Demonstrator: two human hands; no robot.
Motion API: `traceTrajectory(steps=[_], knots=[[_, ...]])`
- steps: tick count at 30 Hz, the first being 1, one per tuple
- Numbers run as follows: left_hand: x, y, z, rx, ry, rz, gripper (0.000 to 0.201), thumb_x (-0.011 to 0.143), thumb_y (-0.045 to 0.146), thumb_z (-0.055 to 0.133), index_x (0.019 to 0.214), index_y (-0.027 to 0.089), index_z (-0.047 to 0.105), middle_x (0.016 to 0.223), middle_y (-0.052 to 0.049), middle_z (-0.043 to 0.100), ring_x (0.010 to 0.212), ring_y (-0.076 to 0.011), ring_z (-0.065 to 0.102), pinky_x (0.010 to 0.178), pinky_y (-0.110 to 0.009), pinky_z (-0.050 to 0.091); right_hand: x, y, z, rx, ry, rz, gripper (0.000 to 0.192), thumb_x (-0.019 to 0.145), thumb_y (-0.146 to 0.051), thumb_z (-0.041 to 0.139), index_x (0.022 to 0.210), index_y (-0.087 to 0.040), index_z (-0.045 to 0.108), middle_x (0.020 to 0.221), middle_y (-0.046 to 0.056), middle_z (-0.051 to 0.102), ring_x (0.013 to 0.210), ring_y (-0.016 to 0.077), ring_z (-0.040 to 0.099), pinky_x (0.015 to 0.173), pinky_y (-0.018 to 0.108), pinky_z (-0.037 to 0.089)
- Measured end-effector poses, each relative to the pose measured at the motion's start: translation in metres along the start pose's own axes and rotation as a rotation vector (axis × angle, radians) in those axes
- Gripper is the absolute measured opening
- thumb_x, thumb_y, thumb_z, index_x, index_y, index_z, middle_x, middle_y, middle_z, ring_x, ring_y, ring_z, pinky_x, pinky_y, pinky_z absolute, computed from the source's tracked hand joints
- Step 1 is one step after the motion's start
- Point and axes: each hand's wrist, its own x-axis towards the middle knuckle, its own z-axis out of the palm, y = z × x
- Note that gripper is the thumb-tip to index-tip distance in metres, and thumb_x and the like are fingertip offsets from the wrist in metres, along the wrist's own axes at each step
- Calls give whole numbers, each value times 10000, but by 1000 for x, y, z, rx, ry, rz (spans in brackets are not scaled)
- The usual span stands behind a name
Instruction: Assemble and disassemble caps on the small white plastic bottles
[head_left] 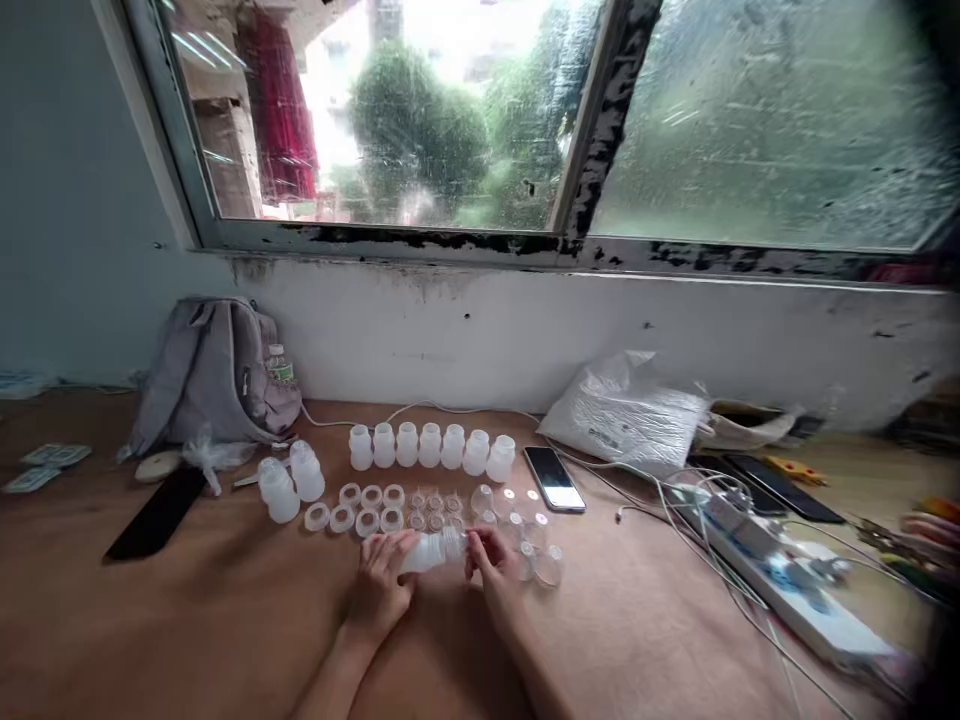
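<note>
My left hand (386,585) is wrapped around a small translucent feeding bottle (429,552), tilted on its side with its neck toward the right. At the neck end, my right hand (493,565) pinches with its fingertips; what lies between them is too small to make out. Just beyond my hands are white screw rings (367,522), clear silicone teats (435,502) and clear dome caps (549,566). Behind these, a row of similar open bottles (430,445) stands upright. Two more bottles (279,492), apparently joined to other parts, sit at the left.
A phone (553,478) lies right of the bottle row, near a silver-white plastic bag (630,410). Cables and a power strip (795,580) fill the right side. A grey backpack (214,370) and a black flat object (156,515) are at the left.
</note>
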Motion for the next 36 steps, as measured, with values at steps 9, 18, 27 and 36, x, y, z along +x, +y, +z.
traceTrajectory(steps=[9,18,27,36], knots=[[7,4,-5,42,-7,39,437,709,85,482,1119,233,511,1036,-49,618,970,-205,547,892,-381,355,-1,2,3,-74,-16,1,260,777,-408,528,681,-170,488,572,-24,482,415,71,394,395,199,303],[9,5,-7,-8,-45,98,423,713,85,471,1106,233,523,1030,-52,620,965,-205,547,901,-393,335,6,11,0,-353,46,-123,432,777,-437,497,503,-193,270,496,-60,249,466,71,257,441,218,212],[11,-1,-3,31,-30,138,410,729,174,521,1135,225,503,1044,-55,611,967,-212,546,882,-375,373,10,-3,-7,-321,-89,-107,375,780,-498,452,575,-187,414,495,-42,406,436,82,373,415,205,290],[8,-3,-7,-66,-47,161,424,742,222,543,1161,232,479,1064,-63,598,975,-224,538,868,-391,394,8,-2,-7,-346,-97,-197,382,755,-472,514,532,-189,386,450,-59,357,408,75,348,403,207,275]])
